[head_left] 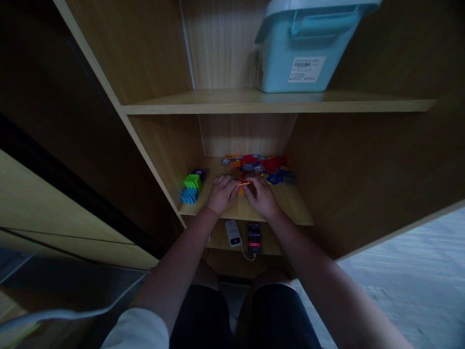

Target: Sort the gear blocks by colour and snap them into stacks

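Thin, flat orange pieces [242, 184], apparently plastic, sit between both hands above the wooden shelf [209, 209]. The upper one shows nearly edge-on, its long axis running left to right. The left hand [222, 193] pinches its left end, fingers curled close; the right hand [262, 195] grips the other end between thumb and fingers. Ridged, blocky cubes [192, 182] stand at left; flat notched pieces [267, 165] lie heaped behind.
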Motion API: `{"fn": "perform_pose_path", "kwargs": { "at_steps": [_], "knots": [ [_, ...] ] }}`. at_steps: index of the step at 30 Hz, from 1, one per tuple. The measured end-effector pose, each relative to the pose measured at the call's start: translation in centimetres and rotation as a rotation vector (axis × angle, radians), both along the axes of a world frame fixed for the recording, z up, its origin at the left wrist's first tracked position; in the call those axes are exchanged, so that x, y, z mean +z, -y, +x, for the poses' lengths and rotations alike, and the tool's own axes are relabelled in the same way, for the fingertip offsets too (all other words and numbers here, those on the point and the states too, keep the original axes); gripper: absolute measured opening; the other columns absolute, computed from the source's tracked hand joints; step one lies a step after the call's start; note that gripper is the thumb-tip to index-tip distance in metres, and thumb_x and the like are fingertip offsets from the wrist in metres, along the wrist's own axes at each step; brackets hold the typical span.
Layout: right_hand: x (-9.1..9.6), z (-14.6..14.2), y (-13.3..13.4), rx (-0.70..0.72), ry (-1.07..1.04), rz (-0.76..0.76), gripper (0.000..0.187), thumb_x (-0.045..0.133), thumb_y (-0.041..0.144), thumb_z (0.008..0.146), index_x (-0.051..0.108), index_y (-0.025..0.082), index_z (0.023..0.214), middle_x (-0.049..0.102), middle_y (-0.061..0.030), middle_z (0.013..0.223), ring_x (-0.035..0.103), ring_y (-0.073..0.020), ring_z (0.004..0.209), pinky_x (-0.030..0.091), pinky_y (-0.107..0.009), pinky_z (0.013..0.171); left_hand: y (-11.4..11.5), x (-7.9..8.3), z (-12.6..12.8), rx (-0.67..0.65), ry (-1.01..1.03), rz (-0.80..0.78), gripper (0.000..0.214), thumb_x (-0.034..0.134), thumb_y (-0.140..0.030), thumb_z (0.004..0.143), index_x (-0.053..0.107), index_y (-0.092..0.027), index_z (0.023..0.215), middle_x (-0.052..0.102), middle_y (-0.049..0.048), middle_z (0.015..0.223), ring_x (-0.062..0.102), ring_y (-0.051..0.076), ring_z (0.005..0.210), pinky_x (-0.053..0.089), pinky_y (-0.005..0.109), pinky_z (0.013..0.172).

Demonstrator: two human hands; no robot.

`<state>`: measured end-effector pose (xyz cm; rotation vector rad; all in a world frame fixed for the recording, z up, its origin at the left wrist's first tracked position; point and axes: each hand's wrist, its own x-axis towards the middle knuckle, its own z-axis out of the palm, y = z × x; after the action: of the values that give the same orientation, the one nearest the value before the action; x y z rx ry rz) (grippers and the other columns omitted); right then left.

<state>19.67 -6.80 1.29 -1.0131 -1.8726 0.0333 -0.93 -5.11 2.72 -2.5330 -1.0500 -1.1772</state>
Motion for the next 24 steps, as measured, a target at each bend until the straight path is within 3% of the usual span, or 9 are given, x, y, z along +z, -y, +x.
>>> {"fn": "perform_pose_path", "kwargs": {
  "at_steps": [7, 17, 20, 24],
  "knots": [
    [0.1, 0.2, 0.4, 0.031, -0.049, -0.03, 0.023, 0.054, 0.043, 0.109, 0.067, 0.028, 0.122, 0.074, -0.0108, 0.117, 0.069, -0.0314, 0.113, 0.055, -0.05, 0.101, -0.2, -0.3, -0.1, 0.024, -0.009, 0.018, 0.023, 0.054, -0.029, 0.108, 0.075, -0.024, 0.114, 0.072, 0.0107, 0.118, 0.062, 0.028, 0.113, 0.049, 0.046, 0.098],
    [-0.3, 0.5, -0.6, 0.169, -0.238, -0.138, 0.017, 0.067, 0.044, 0.103, 0.074, 0.03, 0.11, 0.077, -0.0042, 0.109, 0.071, -0.0241, 0.1, 0.057, -0.041, 0.093, -0.3, -0.3, -0.2, 0.033, 0.026, -0.006, 0.021, 0.057, -0.028, 0.106, 0.076, -0.025, 0.112, 0.072, 0.0105, 0.121, 0.063, 0.029, 0.114, 0.05, 0.047, 0.099],
    [-0.6, 0.6, -1.0, 0.188, -0.279, -0.169, 0.018, 0.069, 0.045, 0.101, 0.074, 0.029, 0.109, 0.077, -0.0043, 0.112, 0.071, -0.0237, 0.102, 0.057, -0.041, 0.095, -0.2, -0.1, -0.2, -0.002, 0.076, -0.032, 0.022, 0.059, -0.026, 0.102, 0.073, -0.024, 0.119, 0.071, 0.0111, 0.126, 0.063, 0.029, 0.12, 0.051, 0.049, 0.104],
    [-1.3, 0.7, -1.6, 0.103, -0.295, -0.176, 0.024, 0.07, 0.049, 0.099, 0.072, 0.029, 0.113, 0.077, -0.0059, 0.12, 0.069, -0.0248, 0.102, 0.057, -0.044, 0.097, -0.9, -0.5, -0.4, -0.065, 0.186, -0.127, 0.042, 0.067, -0.02, 0.092, 0.063, -0.021, 0.135, 0.068, 0.0126, 0.137, 0.061, 0.03, 0.132, 0.05, 0.05, 0.115]
  ]
}}
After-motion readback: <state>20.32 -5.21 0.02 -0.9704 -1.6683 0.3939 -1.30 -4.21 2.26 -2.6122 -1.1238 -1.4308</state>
